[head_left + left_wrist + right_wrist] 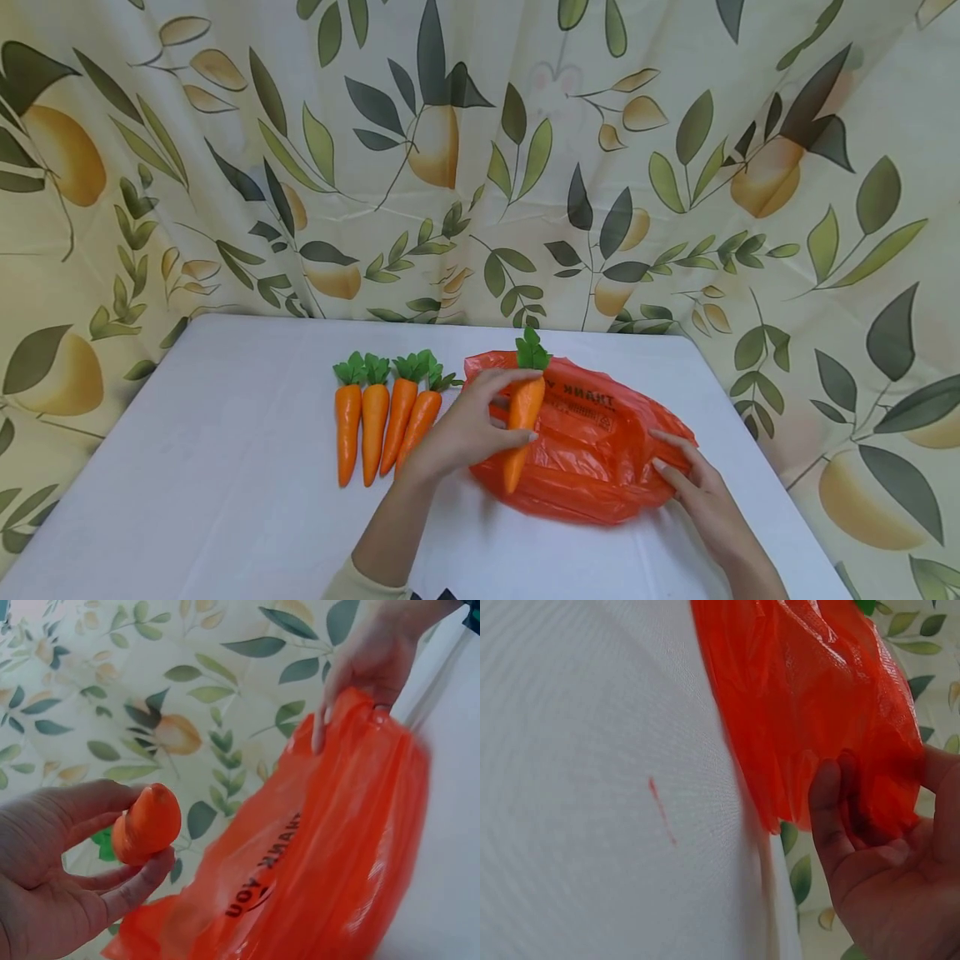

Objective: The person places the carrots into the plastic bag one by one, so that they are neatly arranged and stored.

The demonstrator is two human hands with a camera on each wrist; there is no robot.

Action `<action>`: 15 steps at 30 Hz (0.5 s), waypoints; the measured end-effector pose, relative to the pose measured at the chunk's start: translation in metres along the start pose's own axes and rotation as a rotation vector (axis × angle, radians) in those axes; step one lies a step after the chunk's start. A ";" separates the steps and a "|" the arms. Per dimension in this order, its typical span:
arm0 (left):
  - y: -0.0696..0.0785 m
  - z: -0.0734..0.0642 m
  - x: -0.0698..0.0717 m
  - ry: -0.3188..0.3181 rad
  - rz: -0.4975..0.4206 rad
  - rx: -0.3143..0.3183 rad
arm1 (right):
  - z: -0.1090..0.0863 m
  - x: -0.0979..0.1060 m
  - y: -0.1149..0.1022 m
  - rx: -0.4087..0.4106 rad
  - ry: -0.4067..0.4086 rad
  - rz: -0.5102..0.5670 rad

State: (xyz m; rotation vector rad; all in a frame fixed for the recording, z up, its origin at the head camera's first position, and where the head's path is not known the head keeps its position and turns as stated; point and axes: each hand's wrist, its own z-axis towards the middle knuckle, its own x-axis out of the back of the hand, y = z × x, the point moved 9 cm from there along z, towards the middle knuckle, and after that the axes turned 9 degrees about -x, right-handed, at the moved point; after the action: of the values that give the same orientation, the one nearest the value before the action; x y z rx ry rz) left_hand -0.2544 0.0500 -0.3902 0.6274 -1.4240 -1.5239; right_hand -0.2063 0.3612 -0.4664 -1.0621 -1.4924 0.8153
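In the head view my left hand (472,423) pinches an orange carrot (523,417) with a green leafy top, held tip-down over a red plastic bag (577,450). The left wrist view shows that carrot (150,825) end-on between thumb and fingers. My right hand (701,492) grips the bag's right end. Close up in the right wrist view, the fingers of the right hand (885,862) are curled into the thin red plastic (817,697). Dark printed lettering is visible on the bag. Whether anything lies inside the bag cannot be seen.
Several more carrots (375,429) lie side by side on the white table (225,467), left of the bag, leaves pointing away. My left forearm partly covers the rightmost one. Behind the table hangs a curtain (480,208) with leaf and fruit print.
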 end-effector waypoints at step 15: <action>-0.026 0.016 -0.041 -0.069 0.033 0.069 | 0.002 0.000 0.005 -0.061 -0.013 0.005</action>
State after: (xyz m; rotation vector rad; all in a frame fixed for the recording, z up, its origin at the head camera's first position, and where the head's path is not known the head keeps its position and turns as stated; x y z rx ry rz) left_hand -0.2573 0.0914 -0.4206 0.5943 -1.5380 -1.4882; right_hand -0.2069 0.3629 -0.4715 -1.1075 -1.5344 0.7854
